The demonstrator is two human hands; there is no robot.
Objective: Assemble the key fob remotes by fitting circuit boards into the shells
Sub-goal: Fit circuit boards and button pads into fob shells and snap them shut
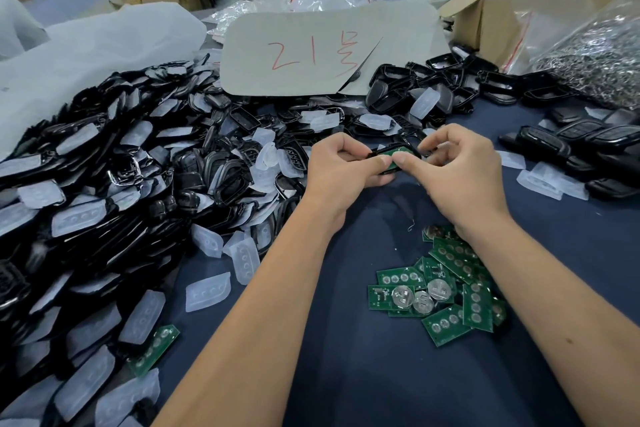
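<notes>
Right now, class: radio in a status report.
Left hand and right hand grip one black shell. Green board seated inside. Nothing obstructing.

Pinching a black shell (384, 163) with a green circuit board (393, 153) seated in it, left hand (341, 168) and right hand (457, 166) meeting thumb to thumb above the blue bench (381, 374). Lying loose nearby: more circuit boards (440, 291) under the right forearm, black shells and clear pads (104, 184) heaped left.

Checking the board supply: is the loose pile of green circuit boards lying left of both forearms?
No, the board pile lies on the blue table by the right forearm; only a single board lies to the left.
</notes>
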